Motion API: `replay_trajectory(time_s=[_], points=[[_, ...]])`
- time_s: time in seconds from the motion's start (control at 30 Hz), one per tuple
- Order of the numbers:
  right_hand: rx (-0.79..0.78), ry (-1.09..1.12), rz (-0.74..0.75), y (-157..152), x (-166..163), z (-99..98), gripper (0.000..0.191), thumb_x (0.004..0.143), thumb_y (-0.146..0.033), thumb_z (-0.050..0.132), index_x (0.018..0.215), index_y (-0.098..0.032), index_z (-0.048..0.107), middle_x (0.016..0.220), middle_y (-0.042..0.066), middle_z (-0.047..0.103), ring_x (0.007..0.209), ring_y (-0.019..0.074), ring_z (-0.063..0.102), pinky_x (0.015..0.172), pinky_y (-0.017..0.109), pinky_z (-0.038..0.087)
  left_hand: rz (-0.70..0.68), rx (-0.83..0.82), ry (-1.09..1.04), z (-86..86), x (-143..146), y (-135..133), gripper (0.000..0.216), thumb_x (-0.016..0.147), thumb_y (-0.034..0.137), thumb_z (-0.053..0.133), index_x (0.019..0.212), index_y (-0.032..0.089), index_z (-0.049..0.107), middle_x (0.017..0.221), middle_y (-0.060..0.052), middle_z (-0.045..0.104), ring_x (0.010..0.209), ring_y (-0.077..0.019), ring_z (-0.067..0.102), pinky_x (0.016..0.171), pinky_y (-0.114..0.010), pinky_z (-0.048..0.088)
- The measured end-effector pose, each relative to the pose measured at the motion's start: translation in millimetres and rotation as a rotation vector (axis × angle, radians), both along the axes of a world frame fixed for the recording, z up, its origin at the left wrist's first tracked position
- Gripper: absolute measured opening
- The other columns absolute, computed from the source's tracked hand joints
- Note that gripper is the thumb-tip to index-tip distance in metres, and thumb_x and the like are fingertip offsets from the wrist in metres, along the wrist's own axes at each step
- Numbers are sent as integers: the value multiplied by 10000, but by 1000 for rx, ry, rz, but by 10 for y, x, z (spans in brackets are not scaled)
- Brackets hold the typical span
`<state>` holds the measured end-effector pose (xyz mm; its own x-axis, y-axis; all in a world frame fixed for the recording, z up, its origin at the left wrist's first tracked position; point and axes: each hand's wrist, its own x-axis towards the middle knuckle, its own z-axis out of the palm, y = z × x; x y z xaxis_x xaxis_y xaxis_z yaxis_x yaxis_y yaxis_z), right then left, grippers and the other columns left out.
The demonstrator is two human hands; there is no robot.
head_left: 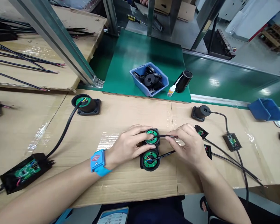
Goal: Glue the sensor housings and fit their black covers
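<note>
Two black round housings with green circuit boards sit on the cardboard-covered bench, one behind the other. My left hand, with a blue wristband, is wrapped round the rear housing and a finger rests on its board. My right hand pinches the black cable that runs into that rear housing. A second cable leads from the front housing under my right hand.
A third housing with cable and an open black box with a board lie at left. A blue bin of black parts, a glue bottle and a black cylinder stand on the green mat. More small modules lie right.
</note>
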<state>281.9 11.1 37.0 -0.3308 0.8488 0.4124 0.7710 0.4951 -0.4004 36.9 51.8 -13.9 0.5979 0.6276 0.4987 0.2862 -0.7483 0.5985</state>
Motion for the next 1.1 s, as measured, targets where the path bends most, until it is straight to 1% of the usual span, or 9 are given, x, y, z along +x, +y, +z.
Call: replay_trajectory(time_s=[0.27, 0.4, 0.47, 0.6, 0.7, 0.77, 0.9, 1.0, 1.1], points=[[-124, 117, -5, 73, 54, -59, 115, 982, -326, 653, 971, -236, 723, 872, 49, 706, 845, 206, 643, 790, 361, 519, 12, 58, 66, 34, 9, -2, 223, 976, 359, 669, 1049, 155, 722, 1207, -143, 717, 1100, -254, 711, 951, -395, 623], [-263, 313, -207, 288, 205, -80, 310, 940, -499, 662, 1089, -235, 724, 1009, 72, 729, 966, 236, 672, 913, 413, 538, 33, -13, 98, 141, -78, -26, 261, 1034, 382, 563, 1125, 202, 728, 1289, -105, 700, 1191, -214, 687, 997, -332, 601], [-318, 394, -321, 489, 291, -91, 475, 879, -587, 689, 1170, -212, 697, 953, 65, 714, 870, 214, 659, 864, 397, 548, 119, 13, 149, 220, -223, 11, 255, 1052, 369, 522, 1150, 237, 718, 1290, -72, 708, 1241, -206, 660, 1029, -335, 579], [-382, 433, -397, 930, 391, -105, 767, 764, -688, 732, 1297, -147, 628, 866, 47, 698, 732, 184, 634, 739, 355, 540, 460, 122, 202, 376, -674, 148, 179, 1012, 354, 581, 1050, 223, 697, 1166, -96, 733, 1153, -309, 668, 1036, -516, 511], [-406, 387, -431, 1189, 393, -129, 785, 742, -653, 767, 1299, -117, 635, 767, 25, 696, 648, 178, 632, 687, 337, 513, 727, 210, 297, 443, -931, 225, 204, 999, 416, 587, 1019, 235, 679, 1125, -92, 723, 1098, -346, 654, 963, -532, 490], [-412, 353, -459, 1325, 367, -157, 706, 754, -586, 792, 1263, -115, 663, 693, 5, 681, 641, 185, 640, 698, 332, 497, 695, 206, 289, 477, -964, 261, 222, 1015, 419, 551, 1053, 232, 664, 1115, -84, 715, 1078, -319, 655, 944, -484, 497], [-417, 312, -491, 1553, 267, -210, 460, 820, -477, 799, 1125, -147, 697, 688, -22, 656, 672, 169, 638, 722, 326, 509, 503, 157, 297, 601, -685, 475, 246, 1008, 414, 550, 1118, 216, 644, 1147, -77, 704, 1095, -279, 650, 943, -413, 502], [-401, 331, -509, 1644, 193, -205, 328, 945, -483, 678, 988, -158, 674, 792, -16, 653, 681, 131, 610, 712, 314, 531, 538, 173, 404, 738, -309, 857, 257, 986, 419, 595, 1115, 204, 652, 1171, -110, 700, 1130, -324, 613, 928, -452, 470], [-356, 404, -496, 1561, 180, -151, 348, 933, -510, 678, 919, -162, 678, 713, -36, 602, 613, 115, 544, 654, 284, 486, 495, 196, 490, 849, 66, 1290, 395, 897, 462, 731, 1175, 199, 635, 1170, -132, 704, 1149, -357, 587, 922, -464, 442]])
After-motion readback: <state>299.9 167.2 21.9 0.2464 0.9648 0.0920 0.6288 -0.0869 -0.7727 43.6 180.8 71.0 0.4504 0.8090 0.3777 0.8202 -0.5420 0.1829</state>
